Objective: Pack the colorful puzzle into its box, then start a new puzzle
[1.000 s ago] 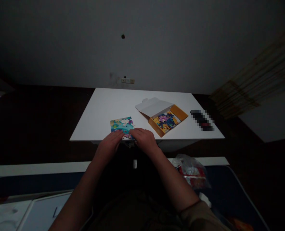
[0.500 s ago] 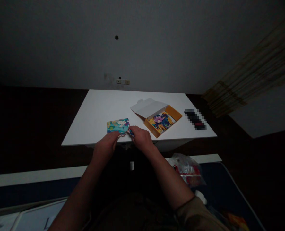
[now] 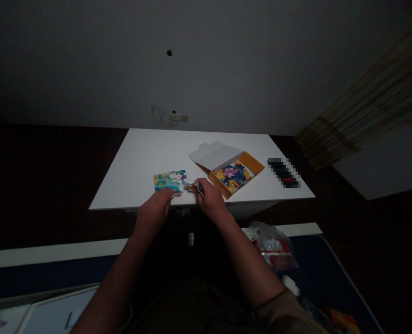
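Observation:
A partly joined jigsaw puzzle (image 3: pixel 167 181) in teal and green, with a white figure on it, lies near the table's front edge. My left hand (image 3: pixel 154 207) is closed on its near edge, fingertips on top. Just right of it, my right hand (image 3: pixel 210 197) grips some jigsaw pieces (image 3: pixel 191 187), apart from the joined part by a small gap. How many pieces it holds is hard to make out. Beside that hand stands an open orange box (image 3: pixel 223 189) with more colourful pieces (image 3: pixel 234 175) inside, its white lid folded back.
The white table (image 3: pixel 139 148) stands against a grey wall. A pixelated dark object (image 3: pixel 284 174) lies at its right end. Below, a plastic bag with red packaging (image 3: pixel 275 250) rests on a dark blue surface (image 3: pixel 317 255). A curtain (image 3: pixel 348 116) hangs at the right.
My right hand has moved slightly right with its pieces, away from the joined puzzle, uncovering the puzzle's notched right edge. My left hand has stayed at the near edge.

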The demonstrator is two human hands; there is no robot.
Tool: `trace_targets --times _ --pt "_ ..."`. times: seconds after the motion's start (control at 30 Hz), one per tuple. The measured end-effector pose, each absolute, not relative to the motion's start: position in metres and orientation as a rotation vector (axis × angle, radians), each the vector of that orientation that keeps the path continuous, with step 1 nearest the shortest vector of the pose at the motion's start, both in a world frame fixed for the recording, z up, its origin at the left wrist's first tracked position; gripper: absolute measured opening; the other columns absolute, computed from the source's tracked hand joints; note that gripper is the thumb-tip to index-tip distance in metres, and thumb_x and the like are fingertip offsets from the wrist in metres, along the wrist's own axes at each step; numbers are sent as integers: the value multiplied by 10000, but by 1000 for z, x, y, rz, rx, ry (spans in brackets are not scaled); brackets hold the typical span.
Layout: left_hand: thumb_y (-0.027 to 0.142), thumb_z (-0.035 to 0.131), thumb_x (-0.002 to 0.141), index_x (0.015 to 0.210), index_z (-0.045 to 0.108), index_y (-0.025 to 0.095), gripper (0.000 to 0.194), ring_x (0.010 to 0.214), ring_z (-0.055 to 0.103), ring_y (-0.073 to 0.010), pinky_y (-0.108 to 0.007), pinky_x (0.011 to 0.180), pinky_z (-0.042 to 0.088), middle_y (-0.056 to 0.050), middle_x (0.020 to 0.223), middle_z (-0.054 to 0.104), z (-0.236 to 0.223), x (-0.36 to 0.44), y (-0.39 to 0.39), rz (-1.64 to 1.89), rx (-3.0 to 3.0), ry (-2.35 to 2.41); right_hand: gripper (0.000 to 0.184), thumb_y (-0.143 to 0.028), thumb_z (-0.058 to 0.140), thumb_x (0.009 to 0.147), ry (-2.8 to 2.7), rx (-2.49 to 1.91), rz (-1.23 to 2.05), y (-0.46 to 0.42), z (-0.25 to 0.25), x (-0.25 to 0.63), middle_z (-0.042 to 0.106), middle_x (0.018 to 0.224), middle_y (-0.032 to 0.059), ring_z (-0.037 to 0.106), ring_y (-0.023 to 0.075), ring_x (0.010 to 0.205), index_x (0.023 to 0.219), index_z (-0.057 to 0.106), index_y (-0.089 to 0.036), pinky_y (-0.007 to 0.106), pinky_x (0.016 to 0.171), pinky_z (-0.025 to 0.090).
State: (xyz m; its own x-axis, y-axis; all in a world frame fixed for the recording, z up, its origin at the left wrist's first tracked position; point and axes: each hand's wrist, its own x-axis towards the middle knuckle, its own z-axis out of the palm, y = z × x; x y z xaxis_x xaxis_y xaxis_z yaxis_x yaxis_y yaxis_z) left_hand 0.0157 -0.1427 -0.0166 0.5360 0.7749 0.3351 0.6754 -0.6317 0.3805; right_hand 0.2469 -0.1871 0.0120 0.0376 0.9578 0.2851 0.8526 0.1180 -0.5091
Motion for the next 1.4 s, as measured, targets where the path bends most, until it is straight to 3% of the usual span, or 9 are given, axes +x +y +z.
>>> trace_targets --times 0.27,0.5,0.67,0.83,1.1,1.23,1.4 --pt "193 450 1036 1350 651 205 374 1319 625 -272 -471 1145 494 -104 1418 674 -19 15 -143 697 2595 1222 297 -213 401 1017 -1567 -1814 162 -178 13 252 730 1114 125 700 276 1036 1247 589 -204 376 916 547" --pt "186 458 1028 1361 649 213 384 1333 616 -273 -490 1150 495 -99 1421 672 -18 15 -145 708 2588 1221 316 -185 439 987 -1549 -1789 27 -182 29 265 709 1182 143 675 287 1081 1274 571 -196 399 957 523" --pt "174 455 1022 1367 652 242 404 1343 610 -279 -516 1173 479 -80 1426 671 -15 15 -146 710 2593 1206 251 -261 432 1040 -1377 -1864 -167 -182 47 297 709 1148 161 674 269 1031 1231 579 -192 381 901 505" --pt "166 456 1021 1359 658 232 399 1342 614 -278 -523 1176 477 -83 1417 677 -14 16 -147 724 2595 1216 346 -232 530 974 -1265 -2139 -275 -185 51 333 714 1143 169 687 311 1005 1310 590 -183 419 813 494" --pt "104 454 986 1365 652 198 438 1361 601 -289 -517 1186 472 -105 1443 656 -16 14 -146 697 2569 1205 574 -218 648 847 -1526 -2055 -364 -191 44 343 619 1327 281 538 369 1290 1398 543 -93 524 1088 430" --pt "48 428 947 1366 651 198 498 1378 587 -293 -547 1212 435 -114 1458 643 -18 14 -143 685 2535 1200 495 -213 583 911 -1736 -1752 -265 -201 47 302 587 1415 203 488 317 1365 1398 566 -129 508 1199 366" --pt "40 430 920 1383 631 221 536 1373 585 -276 -537 1195 453 -94 1454 650 -16 15 -142 702 2513 1175 453 -237 544 975 -2100 -1628 169 -204 37 233 637 1430 97 580 244 1317 1426 576 -223 386 1137 457"
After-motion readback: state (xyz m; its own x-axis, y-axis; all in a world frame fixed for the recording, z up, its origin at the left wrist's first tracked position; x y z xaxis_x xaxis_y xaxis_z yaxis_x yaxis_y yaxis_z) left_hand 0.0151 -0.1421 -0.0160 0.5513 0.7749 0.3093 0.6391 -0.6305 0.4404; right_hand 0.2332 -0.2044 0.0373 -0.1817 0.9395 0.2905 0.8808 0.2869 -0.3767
